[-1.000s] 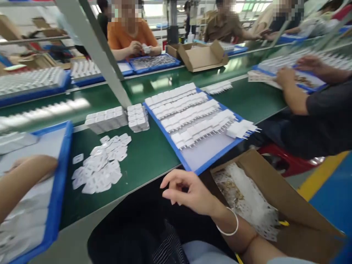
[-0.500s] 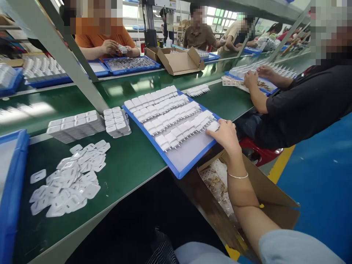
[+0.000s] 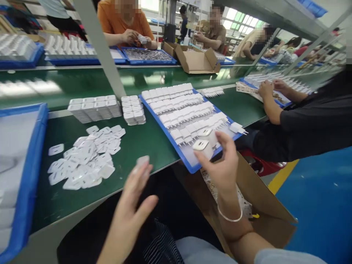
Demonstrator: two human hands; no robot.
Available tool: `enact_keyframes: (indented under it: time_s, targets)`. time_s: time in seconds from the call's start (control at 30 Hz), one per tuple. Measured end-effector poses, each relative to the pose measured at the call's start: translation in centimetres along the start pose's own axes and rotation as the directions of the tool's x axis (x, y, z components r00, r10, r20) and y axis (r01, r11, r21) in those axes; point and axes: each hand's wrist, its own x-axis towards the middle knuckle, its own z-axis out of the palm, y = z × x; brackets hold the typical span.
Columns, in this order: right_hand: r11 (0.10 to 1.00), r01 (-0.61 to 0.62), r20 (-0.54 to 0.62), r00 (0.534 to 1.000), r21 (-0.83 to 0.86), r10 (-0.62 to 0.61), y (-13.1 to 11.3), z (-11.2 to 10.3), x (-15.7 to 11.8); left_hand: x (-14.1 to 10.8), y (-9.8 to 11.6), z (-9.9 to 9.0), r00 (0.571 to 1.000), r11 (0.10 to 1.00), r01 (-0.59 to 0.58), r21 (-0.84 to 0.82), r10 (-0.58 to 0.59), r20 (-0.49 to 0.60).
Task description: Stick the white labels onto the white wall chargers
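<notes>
Chargers (image 3: 203, 147), two in white, sit pinched in the right hand (image 3: 224, 170) over the near end of the blue tray (image 3: 194, 168), while the left hand (image 3: 131, 207), thumb spread wide, has a white plate (image 3: 143, 160) at its fingertips.

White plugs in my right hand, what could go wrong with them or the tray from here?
The two white plugs sit side by side in the right hand, so one might slip from the fingers. The lone plug at the edge of the blue tray has its pins sticking out past the rim, so a bump could knock it off.
</notes>
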Motion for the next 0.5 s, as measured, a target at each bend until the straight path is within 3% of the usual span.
enact_keyframes:
  time_s: [0.1, 0.2, 0.33, 0.5]
  targets:
    - [0.971, -0.012, 0.113, 0.993, 0.238, -0.015, -3.2, 3.8, -4.9, 0.9, -1.0, 3.4, 0.993, 0.978, 0.085, -0.192, -0.067, 0.102]
    - [0.925, -0.069, 0.143, 0.990, 0.374, 0.016, -5.2, 6.5, -7.4, 2.3, -0.6, 4.9, 1.000, 0.980, 0.014, -0.198, -0.011, 0.015]
    - [0.873, -0.057, 0.220, 0.974, 0.485, -0.059, -5.5, 8.2, -8.0, 3.4, -0.2, 4.2, 0.989, 0.939, -0.067, -0.338, 0.017, -0.150]
    - [0.801, 0.009, 0.366, 0.886, 0.599, -0.284, -4.1, 8.1, -8.2, 3.3, -1.1, 1.7, 0.972, 0.939, -0.096, -0.330, 0.017, -0.236]
